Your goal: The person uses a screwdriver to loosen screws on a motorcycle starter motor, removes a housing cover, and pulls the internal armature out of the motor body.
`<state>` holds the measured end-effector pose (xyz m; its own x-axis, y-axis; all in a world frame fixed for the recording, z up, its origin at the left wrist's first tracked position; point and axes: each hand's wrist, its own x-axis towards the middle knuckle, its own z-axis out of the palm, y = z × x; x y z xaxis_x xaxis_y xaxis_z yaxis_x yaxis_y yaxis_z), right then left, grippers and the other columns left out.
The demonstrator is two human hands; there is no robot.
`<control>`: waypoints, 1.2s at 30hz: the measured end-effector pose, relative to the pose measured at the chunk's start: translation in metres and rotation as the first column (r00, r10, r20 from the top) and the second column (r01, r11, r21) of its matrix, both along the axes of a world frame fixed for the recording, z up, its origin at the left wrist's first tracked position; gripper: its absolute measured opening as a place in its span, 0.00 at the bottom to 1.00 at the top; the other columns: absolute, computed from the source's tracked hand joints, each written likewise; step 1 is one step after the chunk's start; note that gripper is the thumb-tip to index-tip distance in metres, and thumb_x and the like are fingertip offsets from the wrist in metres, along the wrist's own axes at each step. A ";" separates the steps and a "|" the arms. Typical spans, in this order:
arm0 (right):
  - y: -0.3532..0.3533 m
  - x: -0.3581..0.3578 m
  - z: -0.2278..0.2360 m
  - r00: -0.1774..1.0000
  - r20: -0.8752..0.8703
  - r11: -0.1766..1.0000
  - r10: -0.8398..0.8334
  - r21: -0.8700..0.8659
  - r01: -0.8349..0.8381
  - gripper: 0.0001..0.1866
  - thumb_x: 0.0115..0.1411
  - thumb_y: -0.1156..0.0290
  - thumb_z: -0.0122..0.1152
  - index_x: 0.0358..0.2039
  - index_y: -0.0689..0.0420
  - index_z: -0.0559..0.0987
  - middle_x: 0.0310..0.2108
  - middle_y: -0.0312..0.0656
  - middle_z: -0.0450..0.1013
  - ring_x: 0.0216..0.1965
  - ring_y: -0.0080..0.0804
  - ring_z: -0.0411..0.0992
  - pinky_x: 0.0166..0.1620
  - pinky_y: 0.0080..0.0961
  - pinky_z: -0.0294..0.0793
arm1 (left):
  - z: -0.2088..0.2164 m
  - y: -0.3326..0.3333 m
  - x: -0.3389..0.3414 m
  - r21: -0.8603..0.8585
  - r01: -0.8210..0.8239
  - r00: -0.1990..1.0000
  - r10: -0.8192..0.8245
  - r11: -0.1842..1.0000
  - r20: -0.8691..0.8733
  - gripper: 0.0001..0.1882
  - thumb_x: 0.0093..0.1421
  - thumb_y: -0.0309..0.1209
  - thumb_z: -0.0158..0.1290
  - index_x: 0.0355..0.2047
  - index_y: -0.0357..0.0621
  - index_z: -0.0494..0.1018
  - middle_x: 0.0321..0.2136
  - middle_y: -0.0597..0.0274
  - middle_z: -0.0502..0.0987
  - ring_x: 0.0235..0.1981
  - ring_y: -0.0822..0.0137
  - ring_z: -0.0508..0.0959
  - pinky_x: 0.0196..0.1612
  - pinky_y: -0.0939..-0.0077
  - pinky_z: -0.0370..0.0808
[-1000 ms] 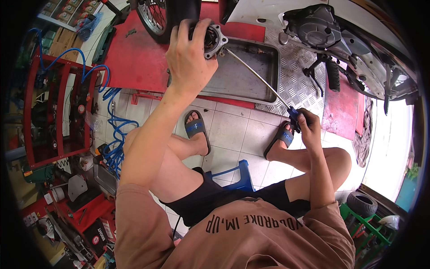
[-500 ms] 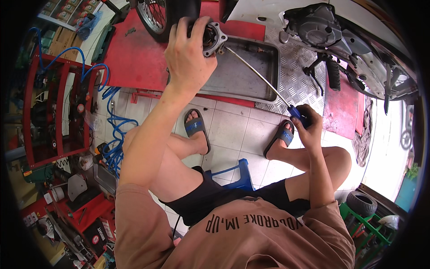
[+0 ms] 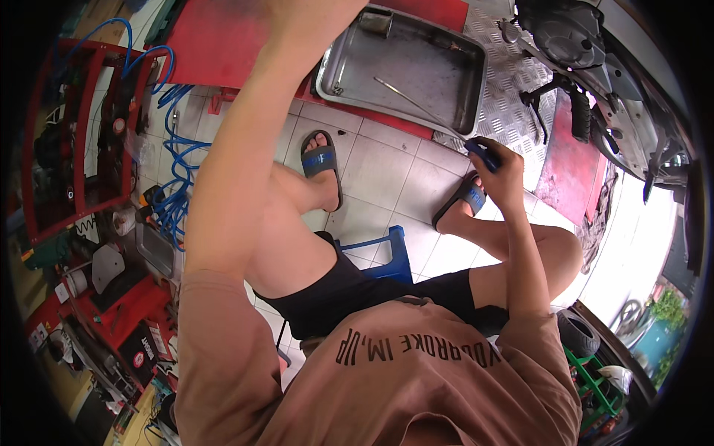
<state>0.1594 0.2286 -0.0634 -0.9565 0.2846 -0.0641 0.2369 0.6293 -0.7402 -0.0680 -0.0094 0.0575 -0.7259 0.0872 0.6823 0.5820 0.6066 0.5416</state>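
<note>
Left hand [image 3: 320, 11] has just gone mostly past the top edge, so can't tell its grip, and the round metal part's out of sight. Right hand [image 3: 507, 175] still grips the blue-handled screwdriver [image 3: 483, 154], tip over the tray [image 3: 428, 70], no part against it.

bare metal, smooth plastic, matt cloth
toward twelve o'clock, a smudged, dull metal tray [image 3: 409, 70]; toward one, a raised-pattern metal plate [image 3: 507, 82] and a screwdriver [image 3: 420, 108], its shaft smooth metal, its handle [image 3: 485, 156] plastic; at nine, glossy plastic hose [image 3: 177, 171]; mid-dial, smooth tiles [image 3: 379, 162]; at six, a matt shirt [image 3: 387, 375].
</note>
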 end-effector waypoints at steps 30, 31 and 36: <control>-0.057 -0.074 -0.050 0.971 0.113 0.959 0.211 0.168 -0.228 0.13 0.51 0.69 0.64 0.38 0.54 0.83 0.27 0.49 0.78 0.29 0.47 0.77 0.37 0.33 0.77 | -0.009 0.004 -0.015 0.052 0.013 0.997 -0.017 0.999 0.081 0.13 0.44 0.25 0.58 0.32 0.36 0.75 0.30 0.42 0.77 0.37 0.45 0.77 0.41 0.57 0.72; -0.056 -0.074 -0.052 0.971 0.111 0.958 0.214 0.169 -0.230 0.13 0.51 0.69 0.64 0.38 0.54 0.83 0.27 0.49 0.78 0.29 0.47 0.77 0.37 0.33 0.77 | -0.008 0.005 -0.015 0.048 0.007 0.996 -0.011 0.999 0.084 0.13 0.44 0.26 0.58 0.32 0.36 0.75 0.30 0.42 0.77 0.37 0.44 0.77 0.41 0.57 0.72; -0.057 -0.075 -0.048 0.975 0.103 0.961 0.199 0.172 -0.214 0.13 0.51 0.68 0.64 0.38 0.55 0.83 0.26 0.49 0.78 0.28 0.46 0.78 0.36 0.33 0.76 | -0.004 0.003 -0.011 0.077 0.023 0.994 -0.031 0.997 0.107 0.12 0.44 0.26 0.58 0.32 0.35 0.75 0.30 0.42 0.77 0.37 0.44 0.77 0.41 0.57 0.72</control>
